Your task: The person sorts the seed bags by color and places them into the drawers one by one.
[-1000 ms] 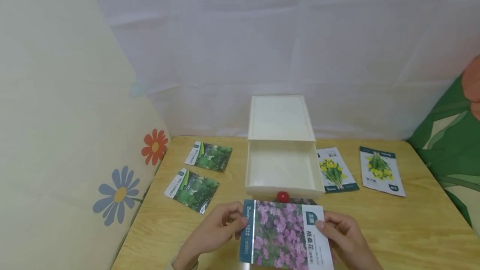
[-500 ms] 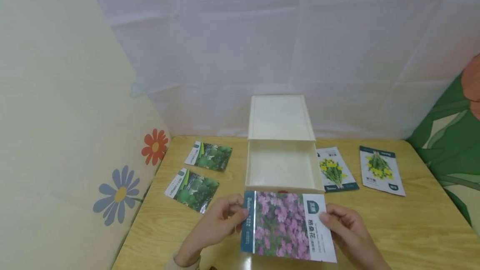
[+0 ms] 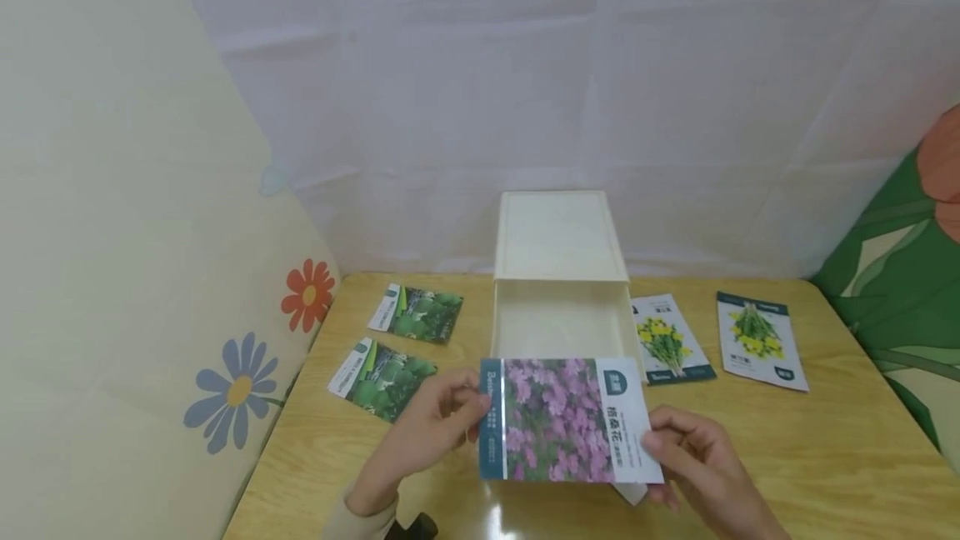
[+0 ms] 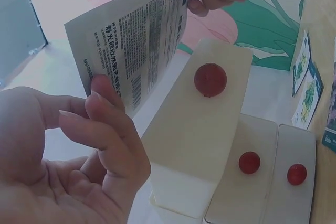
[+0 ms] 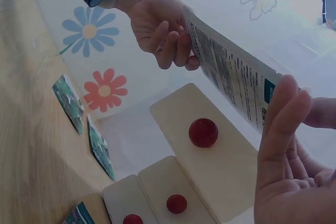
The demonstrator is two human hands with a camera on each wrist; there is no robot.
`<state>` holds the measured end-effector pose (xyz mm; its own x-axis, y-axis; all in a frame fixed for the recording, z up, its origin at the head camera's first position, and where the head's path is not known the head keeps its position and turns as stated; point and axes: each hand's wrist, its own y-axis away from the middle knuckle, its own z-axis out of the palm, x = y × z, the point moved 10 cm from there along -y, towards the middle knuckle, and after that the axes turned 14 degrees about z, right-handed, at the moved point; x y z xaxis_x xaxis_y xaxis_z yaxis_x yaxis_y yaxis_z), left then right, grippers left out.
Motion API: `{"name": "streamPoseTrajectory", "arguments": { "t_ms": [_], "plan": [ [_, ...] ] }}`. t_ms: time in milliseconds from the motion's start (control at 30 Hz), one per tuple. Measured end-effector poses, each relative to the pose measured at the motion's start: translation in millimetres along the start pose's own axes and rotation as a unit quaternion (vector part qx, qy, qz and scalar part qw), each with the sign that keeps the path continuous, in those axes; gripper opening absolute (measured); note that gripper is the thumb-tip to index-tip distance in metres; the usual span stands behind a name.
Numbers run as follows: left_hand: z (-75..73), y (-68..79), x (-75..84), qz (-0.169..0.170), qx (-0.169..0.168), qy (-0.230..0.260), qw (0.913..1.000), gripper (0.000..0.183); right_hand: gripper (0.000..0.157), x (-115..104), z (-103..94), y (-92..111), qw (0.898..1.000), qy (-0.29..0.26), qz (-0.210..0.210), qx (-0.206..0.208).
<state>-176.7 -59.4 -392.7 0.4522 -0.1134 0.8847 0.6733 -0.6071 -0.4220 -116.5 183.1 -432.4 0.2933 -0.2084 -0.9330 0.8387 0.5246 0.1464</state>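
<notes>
Where the packet [image 3: 570, 421] overlaps it, the drawer [image 3: 558, 327] is hidden.

Flower-print packet [image 3: 558, 419]: thin, smooth, film-like, with a shiny silvery strip [image 3: 503, 419] down its printed face. Drawer box [image 3: 561, 233]: smooth, apparently plastic, low sheen; red knobs [image 4: 210, 80] smooth, slightly glossy. Surface [image 3: 832, 461]: wood-grained, smooth, glossy enough to return a bright reflection; backdrop [image 3: 465, 98]: matt cloth, visibly creased.

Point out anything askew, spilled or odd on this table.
The far-right packet lies the opposite way round from the matching yellow-flower packet: its pictured stems point away from the person, the other's toward. I see no spill.
</notes>
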Motion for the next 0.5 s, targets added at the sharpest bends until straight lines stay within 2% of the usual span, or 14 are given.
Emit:
{"name": "streamPoseTrajectory", "arguments": {
  "t_ms": [167, 233, 500],
  "plan": [
    [-3.1, -5.4, -2.6, -0.003, 0.005, -0.018, 0.9998, 0.015, 0.039, -13.0, 1.1, 1.5, 0.998, 0.017, -0.058, 0.002],
    [-4.2, -7.7, -2.7, -0.003, 0.007, -0.019, 0.9998, 0.013, 0.038, -18.7, 1.0, 1.8, 0.997, 0.030, -0.073, 0.016],
    [-9.8, -14.5, -2.9, -0.025, 0.018, -0.003, 0.9995, 0.015, 0.030, -30.7, -4.3, 2.0, 0.994, 0.061, -0.057, 0.075]
  ]
}}
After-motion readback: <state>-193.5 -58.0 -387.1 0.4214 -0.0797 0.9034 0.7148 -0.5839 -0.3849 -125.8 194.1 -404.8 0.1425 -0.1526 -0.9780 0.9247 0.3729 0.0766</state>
